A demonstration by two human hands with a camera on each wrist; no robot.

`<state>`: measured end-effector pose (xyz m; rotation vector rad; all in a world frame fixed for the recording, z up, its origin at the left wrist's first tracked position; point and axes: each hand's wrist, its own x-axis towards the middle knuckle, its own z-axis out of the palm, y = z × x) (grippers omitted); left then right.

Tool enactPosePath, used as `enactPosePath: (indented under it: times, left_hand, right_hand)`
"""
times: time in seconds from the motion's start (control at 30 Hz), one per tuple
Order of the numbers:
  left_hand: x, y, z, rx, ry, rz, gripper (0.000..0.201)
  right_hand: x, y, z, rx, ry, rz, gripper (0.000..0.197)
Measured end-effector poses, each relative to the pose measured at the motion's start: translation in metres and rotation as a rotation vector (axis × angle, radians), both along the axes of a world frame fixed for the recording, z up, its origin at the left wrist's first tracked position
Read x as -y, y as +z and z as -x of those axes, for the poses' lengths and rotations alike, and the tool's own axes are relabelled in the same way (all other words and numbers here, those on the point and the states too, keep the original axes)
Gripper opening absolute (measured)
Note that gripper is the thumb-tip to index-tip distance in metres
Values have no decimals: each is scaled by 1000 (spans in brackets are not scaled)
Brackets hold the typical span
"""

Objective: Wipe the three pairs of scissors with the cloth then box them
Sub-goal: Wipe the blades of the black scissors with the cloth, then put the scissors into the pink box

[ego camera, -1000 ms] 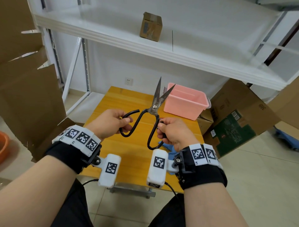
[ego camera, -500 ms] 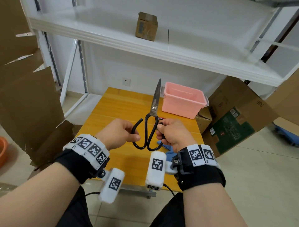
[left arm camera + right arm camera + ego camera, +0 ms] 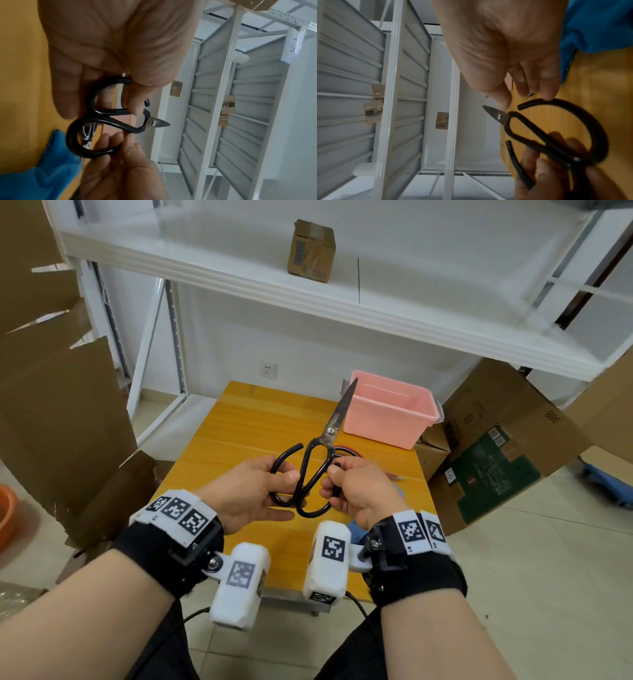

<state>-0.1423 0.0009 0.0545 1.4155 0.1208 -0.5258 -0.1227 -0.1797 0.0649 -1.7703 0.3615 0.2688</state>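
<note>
Black-handled scissors (image 3: 328,436) are held above the yellow table (image 3: 246,433), blades closed and pointing up-right at the pink box (image 3: 383,424). My left hand (image 3: 284,475) grips the left loop and my right hand (image 3: 334,474) grips the right loop; the loops overlap. In the left wrist view the scissors (image 3: 106,121) sit between my left hand (image 3: 130,102) and right hand (image 3: 120,136). The blue cloth (image 3: 356,530) lies on the table under my right wrist, mostly hidden, and shows as the cloth (image 3: 599,27) in the right wrist view. Red-handled scissors (image 3: 347,449) lie behind my right hand.
A white shelf (image 3: 239,282) overhangs the table's far end and carries a small cardboard box (image 3: 311,251). Large cardboard boxes (image 3: 496,446) stand right of the table, cardboard sheets (image 3: 51,405) on the left, and an orange basin (image 3: 7,518) on the floor.
The scissor blades have gone from open to closed. My hands have drawn the two loops together until they overlap, and the scissors now tilt to the right.
</note>
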Motion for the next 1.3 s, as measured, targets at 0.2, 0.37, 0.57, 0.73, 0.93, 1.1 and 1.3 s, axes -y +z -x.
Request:
enactPosePath:
  times: [0.2,0.37,0.57,0.73,0.93,1.1,1.3]
  left_hand:
    - [1,-21,-11,-110,112,56,22]
    - [3,-34,-37,-165,105,-95,25]
    - [23,-27,-93,-124,13,-332,25]
    - [47,-23,-150,8,-137,-553,29]
    - [87,-31,-213,152,-354,-767,29]
    - [117,-30,-252,290,-505,-875,32]
    - [129,-48,-276,244,-554,-856,35]
  right_hand:
    - [-8,-6,-2,-15,-84,-98,14]
    - [1,-12,-21,-109,-55,17,12]
    - [19,-22,-57,-219,-144,17,20]
    - [48,-20,-100,-192,-276,-21,22]
    - [79,-19,-148,-231,-359,-77,20]
    - [93,-18,-183,-117,-447,-152,6]
    - [105,-15,-221,-107,-515,-322,28]
